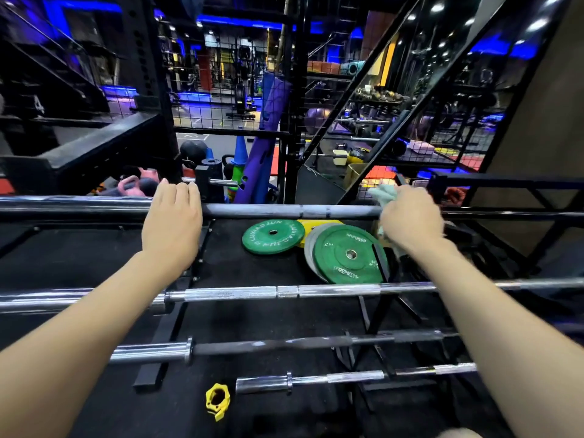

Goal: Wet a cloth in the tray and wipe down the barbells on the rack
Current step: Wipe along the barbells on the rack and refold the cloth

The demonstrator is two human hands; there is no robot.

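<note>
1. At the left, our left hand (172, 224) lies over the top barbell (268, 211), fingers curled down over the far side of the shaft. We judge this grasp steadies the bar so it will not roll on the rack (505, 178) while the other hand rubs it.

2. In the middle, below that bar, green weight plates (347, 254) and a yellow one lie on the black floor mat (94, 257), well clear of the work.

3. Nearer to us, three more barbells sit on lower rungs: a chrome one (284, 292), a dark curved one (284, 343) and a short chrome one (347, 377). A yellow collar clamp (217, 400) lies on the mat beside the short bar's end.

4. At the right, our right hand (410, 219) clenches a pale green cloth (384, 192) around the same top bar, cloth bunched out above the knuckles. Wrapping it this way lets the cloth reach all round the shaft.

5. The tray is not in view. We judge the wiping under way on the top bar, the lower bars yet to do.
</note>
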